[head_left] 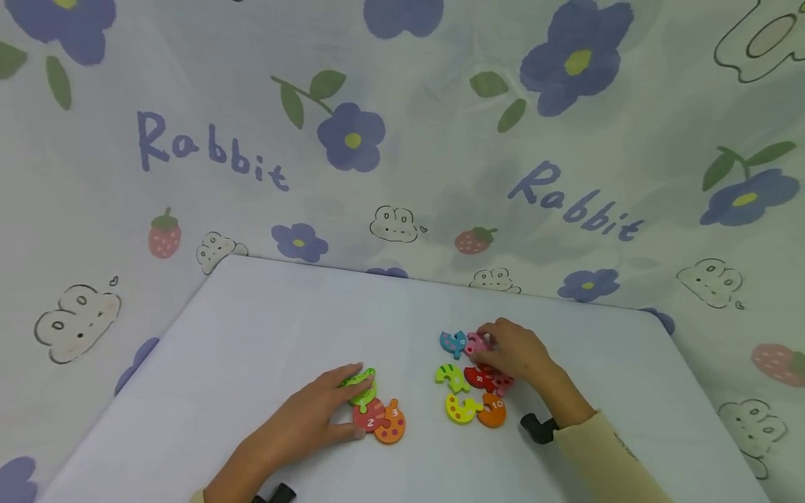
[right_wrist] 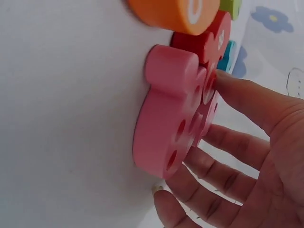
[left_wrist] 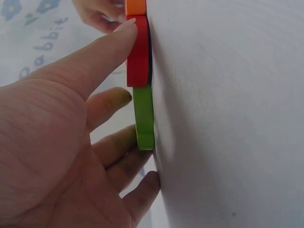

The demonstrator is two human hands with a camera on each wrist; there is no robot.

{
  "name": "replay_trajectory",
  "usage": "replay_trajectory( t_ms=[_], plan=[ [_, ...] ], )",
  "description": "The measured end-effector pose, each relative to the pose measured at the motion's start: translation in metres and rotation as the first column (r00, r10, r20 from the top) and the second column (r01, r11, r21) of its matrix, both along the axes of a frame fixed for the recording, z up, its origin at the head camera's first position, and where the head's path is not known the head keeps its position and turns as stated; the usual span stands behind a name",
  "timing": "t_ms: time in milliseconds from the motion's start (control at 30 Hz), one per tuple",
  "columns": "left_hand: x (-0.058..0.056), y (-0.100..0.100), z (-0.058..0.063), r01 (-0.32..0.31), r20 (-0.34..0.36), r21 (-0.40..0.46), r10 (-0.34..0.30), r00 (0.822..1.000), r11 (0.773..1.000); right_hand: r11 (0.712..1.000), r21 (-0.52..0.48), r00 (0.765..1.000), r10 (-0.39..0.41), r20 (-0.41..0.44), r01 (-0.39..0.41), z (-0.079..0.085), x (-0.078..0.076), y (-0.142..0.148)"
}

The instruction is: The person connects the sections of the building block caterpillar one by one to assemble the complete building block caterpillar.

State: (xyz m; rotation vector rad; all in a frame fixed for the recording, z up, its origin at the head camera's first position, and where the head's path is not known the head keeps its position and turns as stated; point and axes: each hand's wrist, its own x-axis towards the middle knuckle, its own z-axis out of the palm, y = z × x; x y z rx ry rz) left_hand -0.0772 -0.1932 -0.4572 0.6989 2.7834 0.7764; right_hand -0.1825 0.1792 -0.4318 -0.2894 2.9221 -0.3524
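Pink piece (head_left: 476,344) half hidden under flat right hand (head_left: 512,353); left hand (head_left: 314,412) flat on green piece (head_left: 361,385)

"rabbit" on cloth (head_left: 214,150), "3" on orange piece (head_left: 391,423)

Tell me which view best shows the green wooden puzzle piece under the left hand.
Left wrist: the green wooden puzzle piece shows edge-on and close, fingertips against it. The head view shows it small and partly covered by the left hand. In the right wrist view I cannot identify it.
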Motion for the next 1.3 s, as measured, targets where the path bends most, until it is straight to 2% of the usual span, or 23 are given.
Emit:
replay_trajectory(
  t_ms=[167,400,700,800,900,967,1067,1200,1300],
  plan=[
    [0.0,-0.002,0.001,-0.001,0.02,0.015,0.0,1.0,1.0,0.999,-0.042,0.999,-0.033,-0.01,0.032,-0.003,-0.003,0.006],
    [0.0,-0.003,0.001,-0.003,0.017,0.012,0.003,1.0,1.0,0.998,-0.066,1.0,0.0,-0.014,-0.001,-0.002,0.0,0.006],
    [0.001,-0.004,0.0,-0.002,0.007,0.021,0.002,1.0,1.0,0.996,0.081,0.999,0.031,-0.034,-0.029,-0.002,0.006,-0.014],
    [0.0,-0.003,0.0,0.002,0.021,0.028,-0.003,1.0,1.0,0.999,0.047,0.999,0.007,-0.046,-0.005,-0.001,0.011,-0.013],
    [-0.001,-0.002,-0.001,0.003,0.034,0.026,-0.003,0.999,1.0,0.999,-0.034,0.998,0.01,-0.064,-0.012,0.003,0.02,-0.014],
    [-0.001,-0.002,0.0,0.0,0.039,0.025,-0.001,0.999,1.0,0.994,-0.08,0.995,0.062,-0.076,-0.068,0.009,0.028,-0.019],
    [-0.001,-0.004,0.001,-0.004,0.04,0.026,0.003,0.999,1.0,0.973,-0.102,0.977,0.2,-0.077,-0.207,0.016,0.042,-0.037],
    [-0.002,-0.005,0.001,0.002,0.039,0.039,-0.003,0.999,0.999,0.911,-0.089,0.915,0.401,-0.045,-0.404,0.02,0.057,-0.063],
    [-0.004,-0.004,0.0,0.011,0.039,0.041,-0.012,0.999,0.999,0.864,-0.073,0.867,0.497,-0.036,-0.498,0.018,0.063,-0.079]
  ],
)
